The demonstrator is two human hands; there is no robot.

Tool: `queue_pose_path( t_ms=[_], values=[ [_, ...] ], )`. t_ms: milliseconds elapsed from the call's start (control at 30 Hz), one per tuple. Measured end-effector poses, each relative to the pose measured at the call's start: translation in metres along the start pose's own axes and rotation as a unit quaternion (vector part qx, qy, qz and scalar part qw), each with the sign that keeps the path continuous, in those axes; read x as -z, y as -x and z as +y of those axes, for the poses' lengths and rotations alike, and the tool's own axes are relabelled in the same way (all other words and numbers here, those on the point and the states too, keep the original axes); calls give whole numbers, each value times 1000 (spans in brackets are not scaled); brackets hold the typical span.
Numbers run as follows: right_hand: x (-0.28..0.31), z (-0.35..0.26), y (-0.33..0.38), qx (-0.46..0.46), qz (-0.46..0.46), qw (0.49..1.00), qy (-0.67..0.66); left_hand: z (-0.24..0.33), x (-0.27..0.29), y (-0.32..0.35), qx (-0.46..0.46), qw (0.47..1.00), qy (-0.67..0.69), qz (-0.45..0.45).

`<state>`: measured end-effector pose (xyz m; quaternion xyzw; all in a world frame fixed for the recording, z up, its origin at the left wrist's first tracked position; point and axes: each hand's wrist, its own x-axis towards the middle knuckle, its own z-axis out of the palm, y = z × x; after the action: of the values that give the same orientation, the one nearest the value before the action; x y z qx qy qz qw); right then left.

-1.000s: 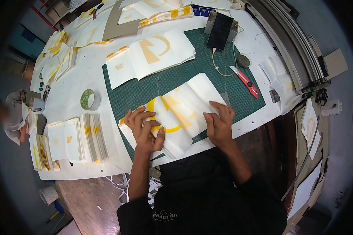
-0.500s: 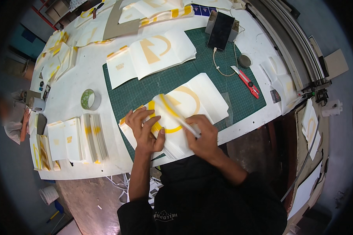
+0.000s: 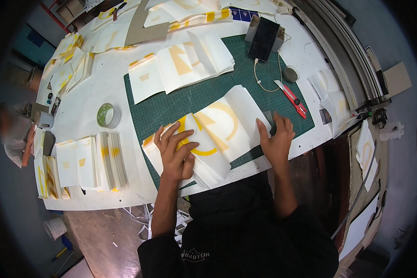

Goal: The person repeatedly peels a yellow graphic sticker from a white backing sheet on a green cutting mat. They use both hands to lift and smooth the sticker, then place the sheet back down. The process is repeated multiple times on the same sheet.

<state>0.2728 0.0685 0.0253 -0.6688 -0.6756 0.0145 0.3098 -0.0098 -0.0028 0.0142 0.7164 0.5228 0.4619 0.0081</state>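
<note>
A stack of white printed paper sheets [image 3: 245,111] with yellow and pale orange shapes lies at a slant over the near edge of a green cutting mat [image 3: 190,98]. My left hand [image 3: 175,153] rests on the left part of these sheets with its fingers spread, holding nothing. At the right end of the stack is my right hand [image 3: 279,141], its thumb by the paper's edge and its fingers apart from it. A small clear plastic piece beside that hand is partly hidden. Farther back on the mat sits another stack of printed sheets [image 3: 171,65].
A red utility knife [image 3: 292,99] and a black phone [image 3: 263,41] with a cable are at the right. Left of the mat stand a tape roll [image 3: 116,116] and folded printed stacks [image 3: 88,162]. Another person [image 3: 16,139] is at the far left.
My right hand has let go of the raised paper flap and moved right to the stack's right end. The flap now lies lower. My left hand stays on the sheets.
</note>
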Motion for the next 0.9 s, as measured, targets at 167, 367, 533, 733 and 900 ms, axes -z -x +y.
queue_pose_path(
  t_ms=[167, 367, 533, 733, 900],
  values=[
    [7, -3, 14, 118, -80, 973, -183, 1, 2, -1, 10, 1000, 4, -6],
    [-12, -24, 25, 124, -95, 979, -132, -2, -3, 3, 1, 1000, 6, 22],
    [-18, -40, 32, 5, -127, 967, -222, 1, -2, 0, 0, 1000, 6, 23],
    [1, -74, 52, 152, -91, 917, -357, 6, -8, 0, 27, 997, 18, 73],
    [21, -85, 55, 235, -165, 872, -397, 7, -3, -2, -9, 999, -27, 40]
  ],
)
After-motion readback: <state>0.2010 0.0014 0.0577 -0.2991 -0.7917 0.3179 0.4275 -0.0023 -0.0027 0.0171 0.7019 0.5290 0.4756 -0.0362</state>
